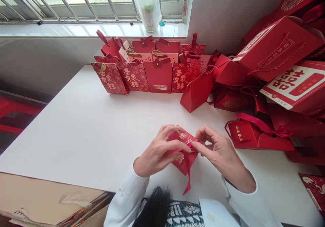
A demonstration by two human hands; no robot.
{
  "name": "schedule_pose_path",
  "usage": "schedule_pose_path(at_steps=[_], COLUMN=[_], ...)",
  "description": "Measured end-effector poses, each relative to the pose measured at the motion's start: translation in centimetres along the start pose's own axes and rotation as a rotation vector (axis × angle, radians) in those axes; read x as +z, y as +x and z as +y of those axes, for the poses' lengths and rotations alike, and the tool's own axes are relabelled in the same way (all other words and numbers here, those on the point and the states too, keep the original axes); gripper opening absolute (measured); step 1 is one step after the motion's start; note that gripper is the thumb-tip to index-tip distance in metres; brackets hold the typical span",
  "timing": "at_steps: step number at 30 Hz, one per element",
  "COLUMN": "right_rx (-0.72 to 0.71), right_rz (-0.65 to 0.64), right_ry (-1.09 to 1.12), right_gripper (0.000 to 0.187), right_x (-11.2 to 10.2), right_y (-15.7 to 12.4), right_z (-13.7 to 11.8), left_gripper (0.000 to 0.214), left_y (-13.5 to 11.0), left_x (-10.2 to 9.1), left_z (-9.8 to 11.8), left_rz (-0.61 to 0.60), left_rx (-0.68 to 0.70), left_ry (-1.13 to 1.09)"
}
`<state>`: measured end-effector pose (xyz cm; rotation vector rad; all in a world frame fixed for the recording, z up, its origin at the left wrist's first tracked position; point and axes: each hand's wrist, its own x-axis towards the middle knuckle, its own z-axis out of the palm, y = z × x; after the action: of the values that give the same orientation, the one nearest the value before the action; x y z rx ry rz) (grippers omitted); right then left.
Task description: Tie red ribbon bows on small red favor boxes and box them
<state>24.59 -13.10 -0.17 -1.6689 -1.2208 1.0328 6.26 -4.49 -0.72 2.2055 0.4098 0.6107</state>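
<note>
A small red gift box (185, 167) with pale printed lettering rests on the white table close in front of me. Around it runs a red ribbon (187, 174), one tail hanging over the near side onto the tabletop. My left hand (161, 147) bends over the box from the left, its index finger and thumb closed at the ribbon near the knot. From the right, my right hand (215, 149) pinches the ribbon at the box's right edge. The knot itself is partly hidden by the fingers.
Finished-looking red gift boxes (157, 74) stand in rows by the wall. A single red box (196, 90) stands before them. Red bags and boxes (279, 54) pile up at right, near a ribboned box (261, 134). Cardboard (45, 196) lies at the lower left.
</note>
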Motion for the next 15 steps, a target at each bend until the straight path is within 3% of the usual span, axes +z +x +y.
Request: schedule_pose_path(at_steps=[4,9,15], right_rx=[0.001,-0.032,-0.027], right_rz=[-0.006,-0.064,-0.093], right_ry=[-0.034,-0.136,-0.157], right_gripper=[0.019,0.008,0.010], right_x=[-0.3,-0.2,0.3], right_y=[-0.2,-0.4,-0.6], right_z=[-0.1,-1.0,-1.5], left_gripper=[0.036,0.025,0.018], left_y=[-1.1,-1.4,-0.7], left_x=[-0.2,0.6,1.7], left_z=[0.3,1.0,1.4], left_rz=[0.159,0.215,0.331], left_rx=[-0.182,-0.493,-0.586], left_ry=[-0.096,-0.068,-0.206])
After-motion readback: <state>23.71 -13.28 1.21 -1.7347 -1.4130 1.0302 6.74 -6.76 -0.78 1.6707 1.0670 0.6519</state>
